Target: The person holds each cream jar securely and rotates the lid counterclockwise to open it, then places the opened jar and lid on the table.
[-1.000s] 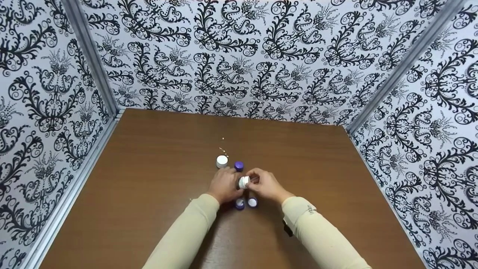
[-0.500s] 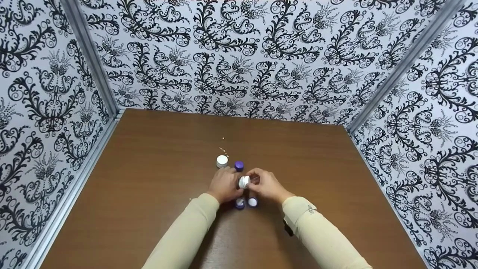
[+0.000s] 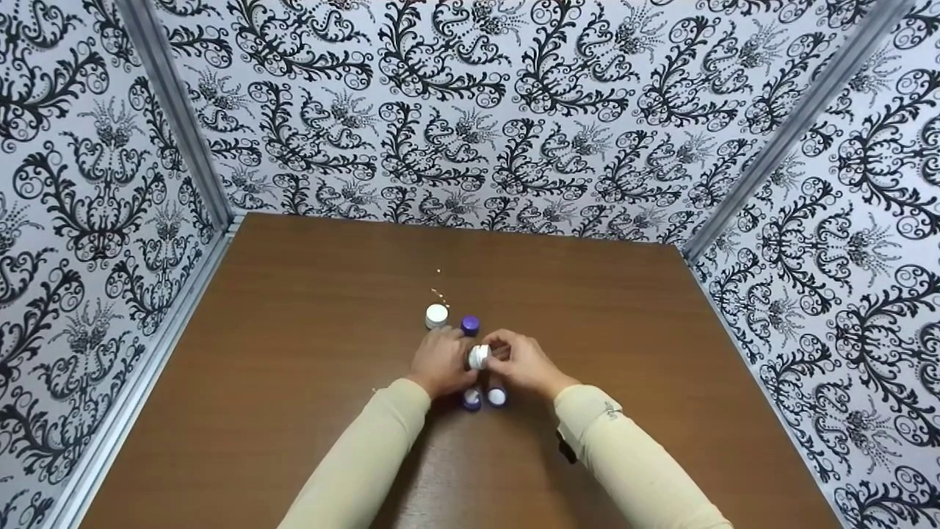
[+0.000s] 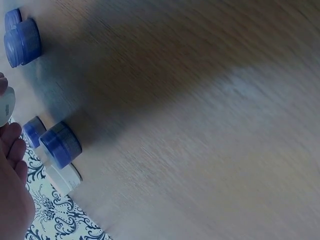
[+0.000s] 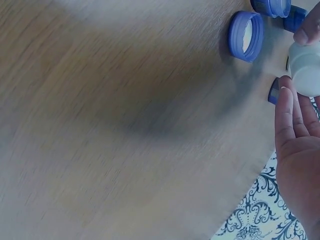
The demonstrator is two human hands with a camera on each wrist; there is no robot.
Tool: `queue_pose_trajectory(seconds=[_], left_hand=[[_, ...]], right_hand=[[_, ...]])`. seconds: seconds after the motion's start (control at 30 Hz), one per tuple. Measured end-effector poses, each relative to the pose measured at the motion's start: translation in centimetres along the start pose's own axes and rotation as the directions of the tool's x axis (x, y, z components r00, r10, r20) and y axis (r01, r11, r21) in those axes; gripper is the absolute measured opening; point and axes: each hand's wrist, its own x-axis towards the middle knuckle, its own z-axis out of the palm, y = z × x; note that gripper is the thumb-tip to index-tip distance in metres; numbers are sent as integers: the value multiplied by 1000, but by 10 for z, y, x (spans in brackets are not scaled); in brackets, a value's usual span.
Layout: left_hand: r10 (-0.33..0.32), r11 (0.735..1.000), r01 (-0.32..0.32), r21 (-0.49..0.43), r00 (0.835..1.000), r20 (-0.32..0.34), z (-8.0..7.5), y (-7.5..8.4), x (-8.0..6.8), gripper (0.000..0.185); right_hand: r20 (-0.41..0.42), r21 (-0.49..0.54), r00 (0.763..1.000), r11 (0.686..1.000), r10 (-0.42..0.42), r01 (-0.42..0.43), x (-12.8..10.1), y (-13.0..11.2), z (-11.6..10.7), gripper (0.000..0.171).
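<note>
Both hands meet over the middle of the brown table [image 3: 308, 382] in the head view. My left hand [image 3: 445, 362] and right hand [image 3: 523, 363] together hold a small white jar [image 3: 479, 357] just above the table. In the right wrist view a thumb and fingers [image 5: 286, 114] pinch the white jar [image 5: 306, 68]. The left wrist view shows only an edge of the white jar [image 4: 5, 107] next to my fingers [image 4: 14, 145]. What sits at the jar's right end is hidden by my right hand.
A second white jar [image 3: 436, 316] and a purple cap [image 3: 470, 325] stand just beyond the hands. Two purple caps [image 3: 471, 399] [image 3: 497, 397] with white insides lie below them. Tiny specks [image 3: 439, 272] dot the table farther back. Patterned walls [image 3: 88, 220] close in three sides.
</note>
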Motion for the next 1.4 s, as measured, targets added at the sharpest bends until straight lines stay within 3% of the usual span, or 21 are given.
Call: queue_pose_trajectory(seconds=[0.37, 0.97, 1.4], left_hand=[[-17, 1000, 16, 18, 999, 31, 0, 0, 0, 32], [-30, 999, 30, 11, 1000, 3, 1, -4, -3, 31], [-47, 999, 47, -19, 999, 10, -1, -5, -3, 30]], right_hand=[[-16, 3, 1000, 1000, -16, 16, 0, -3, 0, 27], [-29, 8, 999, 1000, -13, 13, -2, -6, -2, 25], [-58, -50, 998, 999, -11, 8, -2, 3, -6, 27]])
